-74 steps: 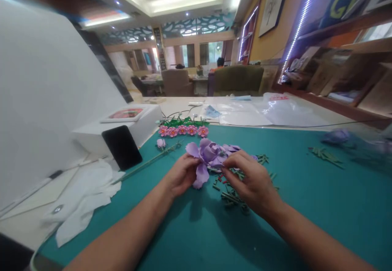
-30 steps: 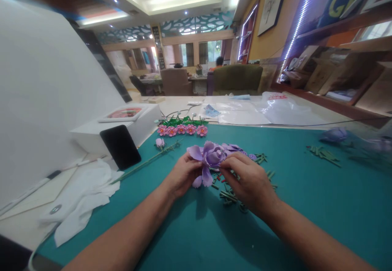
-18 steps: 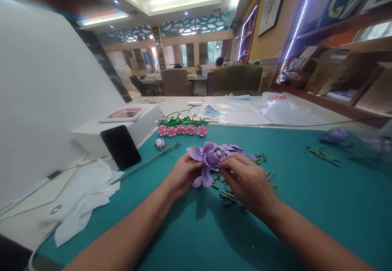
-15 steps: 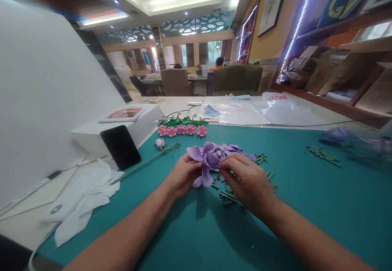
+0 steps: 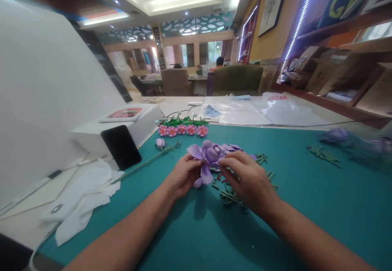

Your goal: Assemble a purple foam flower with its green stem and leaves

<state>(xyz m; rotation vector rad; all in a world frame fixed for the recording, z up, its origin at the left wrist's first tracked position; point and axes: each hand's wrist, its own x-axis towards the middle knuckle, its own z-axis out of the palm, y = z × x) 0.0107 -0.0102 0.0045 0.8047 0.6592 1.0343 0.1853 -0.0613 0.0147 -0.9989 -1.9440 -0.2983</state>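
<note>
Between my hands, above the green mat [image 5: 290,222], is a purple toy flower [image 5: 210,155] with wide petals spread around a rounded centre. My left hand [image 5: 185,176] grips it from the left, thumb on top near the lower petals. The fingers of my right hand [image 5: 245,177] pinch a petal at its right edge. Under and behind my right hand lie loose green stem pieces [image 5: 229,197], with a few small red bits among them. More purple petals [image 5: 232,147] lie just behind the flower, partly hidden by it and my hand.
Several pink toy flowers [image 5: 181,130] line the mat's back edge. A long green stem [image 5: 147,162] and a pale bud [image 5: 160,143] lie left. A black phone [image 5: 121,146] leans on a white box [image 5: 134,128]. Further green pieces [image 5: 324,155] lie right. A person [image 5: 219,62] sits far back.
The flower has turned slightly between my fingers, so its lower petals sit a little differently. Both hands stay in nearly the same place.
</note>
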